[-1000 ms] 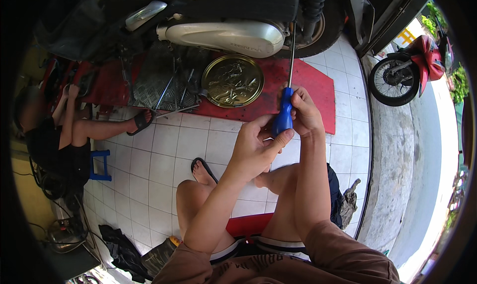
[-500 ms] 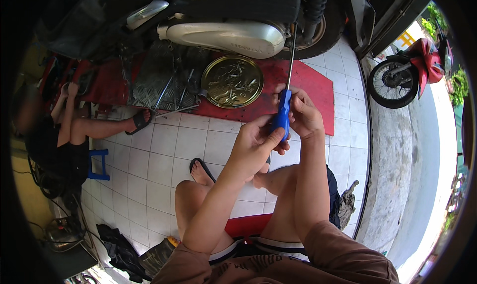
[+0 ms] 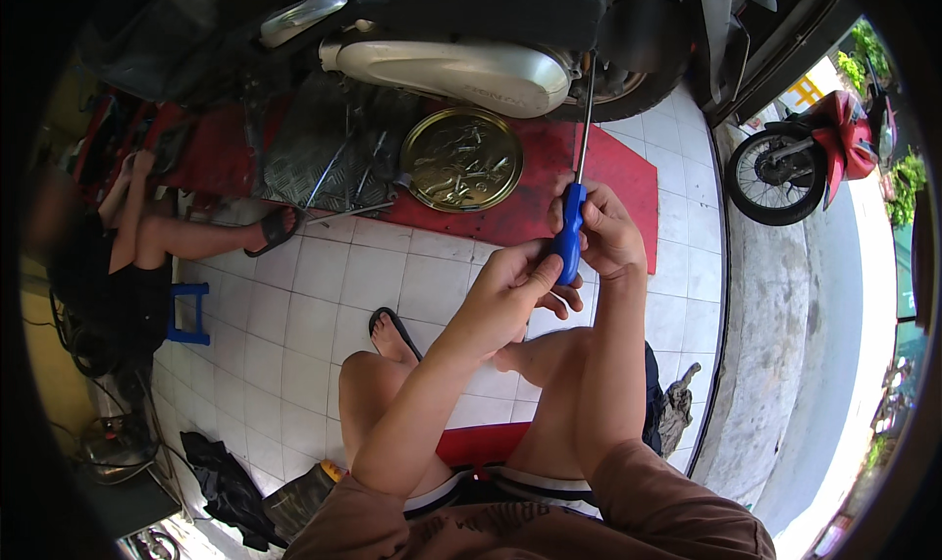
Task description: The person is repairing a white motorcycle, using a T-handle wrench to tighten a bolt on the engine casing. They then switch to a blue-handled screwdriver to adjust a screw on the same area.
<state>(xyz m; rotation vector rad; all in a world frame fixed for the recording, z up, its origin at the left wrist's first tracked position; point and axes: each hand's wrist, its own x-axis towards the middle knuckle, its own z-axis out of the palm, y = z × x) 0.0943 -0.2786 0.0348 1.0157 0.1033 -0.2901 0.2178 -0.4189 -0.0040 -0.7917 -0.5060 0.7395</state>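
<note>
A screwdriver (image 3: 568, 241) with a blue handle and a long metal shaft points away from me, up toward the rear of a scooter (image 3: 451, 75). My left hand (image 3: 512, 283) is closed round the butt of the handle, thumb laid along it. Higher up, my right hand (image 3: 610, 229) grips the handle near the shaft. The shaft's tip reaches the scooter beside its silver engine cover, near the rear wheel; what it touches there is too small to tell. Just left of the shaft, a round gold tray (image 3: 417, 192) holds several small metal parts.
The scooter stands over a red platform (image 3: 628, 182) with a metal tread plate (image 3: 294, 173) and several wrenches. At left another person sits, with a sandalled foot (image 3: 277, 229) near the wrenches and a blue stool (image 3: 189, 313) alongside. A red motorbike (image 3: 834, 148) is parked at right.
My view has shifted slightly. Both hands remain on the screwdriver, with the shaft still reaching toward the same part of the scooter.
</note>
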